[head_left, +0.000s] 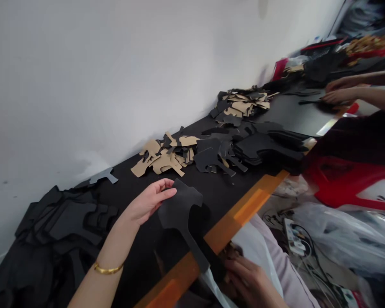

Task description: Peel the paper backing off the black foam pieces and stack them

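My left hand [152,199], with a gold bangle on its wrist, pinches the top left edge of a dark grey flat piece [179,205] with a long narrow tail. The piece is tilted above the black table [131,235], and its tail reaches over the orange-taped front edge. At the lower right my right hand [248,276] is closed near the end of the tail, over the edge. Its fingers are dim and blurred, so what they hold cannot be made out.
Stacked black pieces [73,218] lie at left. Tan and black cut pieces [167,158] and another black stack [266,143] lie along the table. Another person's hands [340,92] work at far right. A red stool [340,184], plastic bags and a power strip [293,235] are below.
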Demonstrator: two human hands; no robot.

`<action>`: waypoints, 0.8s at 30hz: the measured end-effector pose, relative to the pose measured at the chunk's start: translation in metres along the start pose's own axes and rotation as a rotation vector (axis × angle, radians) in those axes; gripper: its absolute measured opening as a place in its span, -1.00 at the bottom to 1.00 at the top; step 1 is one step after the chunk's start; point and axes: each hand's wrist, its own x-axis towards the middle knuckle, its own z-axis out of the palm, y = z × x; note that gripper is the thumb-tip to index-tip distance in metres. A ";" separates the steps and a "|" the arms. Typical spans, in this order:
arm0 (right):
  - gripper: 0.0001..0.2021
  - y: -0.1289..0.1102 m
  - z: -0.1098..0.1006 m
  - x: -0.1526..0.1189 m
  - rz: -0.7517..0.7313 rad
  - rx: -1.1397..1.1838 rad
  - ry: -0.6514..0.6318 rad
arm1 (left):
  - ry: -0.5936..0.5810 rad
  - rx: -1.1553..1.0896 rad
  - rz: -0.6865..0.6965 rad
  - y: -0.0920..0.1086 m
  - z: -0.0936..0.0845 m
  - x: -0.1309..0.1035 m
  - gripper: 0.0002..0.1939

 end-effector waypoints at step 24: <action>-0.53 -0.057 -0.033 0.045 0.871 0.925 -0.164 | -0.021 -0.244 -0.116 -0.019 0.004 0.005 -0.69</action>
